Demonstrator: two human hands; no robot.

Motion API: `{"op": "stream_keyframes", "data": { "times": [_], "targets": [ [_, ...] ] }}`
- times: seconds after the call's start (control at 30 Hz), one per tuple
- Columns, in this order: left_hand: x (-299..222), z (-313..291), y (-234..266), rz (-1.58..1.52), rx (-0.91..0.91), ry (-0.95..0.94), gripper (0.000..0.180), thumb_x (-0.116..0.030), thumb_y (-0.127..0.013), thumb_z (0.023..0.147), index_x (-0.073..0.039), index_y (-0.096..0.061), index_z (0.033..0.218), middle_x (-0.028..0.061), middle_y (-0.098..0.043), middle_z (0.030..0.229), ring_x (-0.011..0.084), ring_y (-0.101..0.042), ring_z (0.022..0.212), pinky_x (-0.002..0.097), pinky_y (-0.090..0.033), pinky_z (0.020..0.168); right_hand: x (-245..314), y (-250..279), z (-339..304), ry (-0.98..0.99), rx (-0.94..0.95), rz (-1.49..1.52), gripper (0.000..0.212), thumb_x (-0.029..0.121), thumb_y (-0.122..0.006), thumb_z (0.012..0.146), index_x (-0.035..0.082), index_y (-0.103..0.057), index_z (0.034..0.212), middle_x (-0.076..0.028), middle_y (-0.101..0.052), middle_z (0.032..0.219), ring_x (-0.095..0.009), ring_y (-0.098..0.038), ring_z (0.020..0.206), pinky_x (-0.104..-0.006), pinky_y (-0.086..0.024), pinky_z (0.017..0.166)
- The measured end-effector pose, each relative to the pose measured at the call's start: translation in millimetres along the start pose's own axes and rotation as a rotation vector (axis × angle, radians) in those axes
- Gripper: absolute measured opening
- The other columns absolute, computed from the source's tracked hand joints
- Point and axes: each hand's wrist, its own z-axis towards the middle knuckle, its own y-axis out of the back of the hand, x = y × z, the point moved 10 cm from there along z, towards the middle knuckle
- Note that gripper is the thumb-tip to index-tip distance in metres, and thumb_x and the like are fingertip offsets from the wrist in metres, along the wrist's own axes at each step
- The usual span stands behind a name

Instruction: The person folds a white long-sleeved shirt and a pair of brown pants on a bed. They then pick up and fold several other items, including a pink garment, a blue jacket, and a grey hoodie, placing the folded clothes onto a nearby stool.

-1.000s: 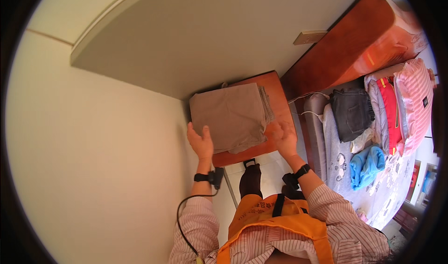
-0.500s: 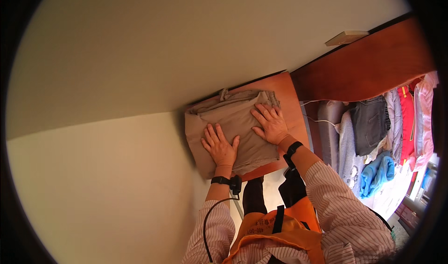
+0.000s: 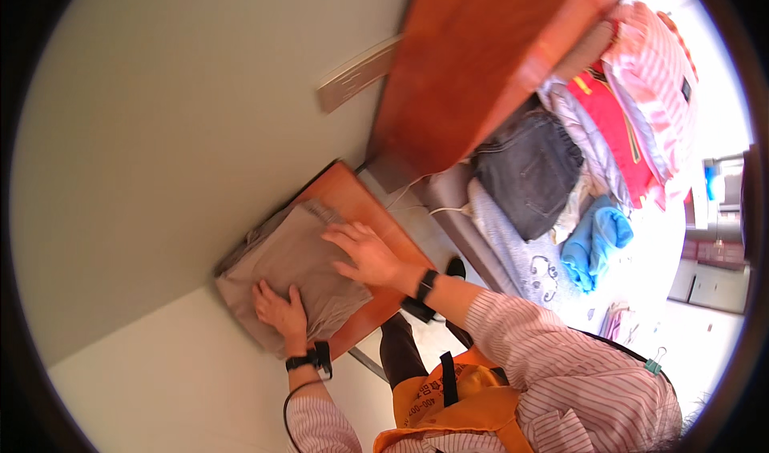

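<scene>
Grey-brown folded cloth (image 3: 308, 249): lying in a thick, flattened bundle left of the frame's centre, its lower right edge rumpled.
Left hand (image 3: 280, 313): palm down on the lower left part of the cloth, fingers extended and thumb spread away from them; it presses lightly or rests, with nothing gripped.
Right hand (image 3: 367, 254): at the cloth's right side, fingers stretched out and loosely apart, thumb well separated, nothing grasped; whether the fingertips touch the cloth I cannot tell.
Reddish-brown tabletop (image 3: 368, 205): beneath the cloth, bare along its upper right side.
Wrists: a black band with a small device on each, the left (image 3: 309, 358) and the right (image 3: 420, 294).
Orange apron (image 3: 452, 401): lower centre, over a striped shirt (image 3: 553, 365).
Bed (image 3: 513, 257): right of centre, bearing dark trousers (image 3: 533, 177), a crumpled blue cloth (image 3: 597, 241), a red garment (image 3: 613, 132) and a pink striped pillow (image 3: 653, 92).
Wooden headboard (image 3: 473, 60): top centre, beside a pale socket strip (image 3: 356, 78) on the wall.
</scene>
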Motion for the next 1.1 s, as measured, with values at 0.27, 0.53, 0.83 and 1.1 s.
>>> {"op": "stream_keyframes", "data": {
  "times": [0.27, 0.53, 0.83, 1.1],
  "targets": [
    [-275.9, -94.8, -8.4, -1.293, 0.61, 0.156, 0.065, -0.015, -0.069, 0.09, 0.001, -0.036, 0.143, 0.0191, -0.049, 0.138, 0.0267, -0.052, 0.123, 0.038, -0.043, 0.102, -137.4, 289.2, -299.0, -0.591, -0.974, 0.052, 0.056, 0.011, -0.077, 0.077, 0.006, -0.055, 0.128, -0.01, -0.062, 0.12, -0.022, -0.059, 0.11, -0.0341, -0.048, 0.088],
    [-455.7, -86.4, -65.1, -1.387, 0.736, 0.354, 0.07, -0.026, -0.076, 0.086, 0.001, -0.04, 0.14, 0.0125, -0.055, 0.128, 0.02, -0.054, 0.111, 0.0344, -0.044, 0.094, -299.6, 376.5, -378.3, -1.006, -1.2, 0.722, 0.063, 0.026, -0.075, 0.085, -0.001, -0.05, 0.136, -0.008, -0.064, 0.123, -0.021, -0.06, 0.108, -0.0346, -0.049, 0.086],
    [-510.0, -91.0, -82.4, -1.49, 1.007, 0.549, 0.048, -0.016, -0.081, 0.079, -0.004, -0.061, 0.122, 0.005, -0.066, 0.115, 0.0184, -0.063, 0.096, 0.0345, -0.051, 0.084, -365.3, 347.9, -332.0, -0.901, -0.91, 1.359, 0.048, 0.029, -0.077, 0.084, 0.002, -0.062, 0.122, -0.008, -0.069, 0.117, -0.022, -0.065, 0.106, -0.0364, -0.051, 0.094],
    [-560.5, -136.2, -33.5, -1.685, 0.604, 0.171, 0.047, -0.005, -0.074, 0.082, -0.004, -0.057, 0.126, 0.0076, -0.063, 0.123, 0.0188, -0.062, 0.106, 0.0325, -0.049, 0.095, -363.9, 348.6, -330.1, -0.872, -0.9, 1.475, 0.045, 0.023, -0.073, 0.087, 0.002, -0.061, 0.125, -0.011, -0.068, 0.118, -0.026, -0.067, 0.103, -0.0368, -0.053, 0.096]
  ]
}}
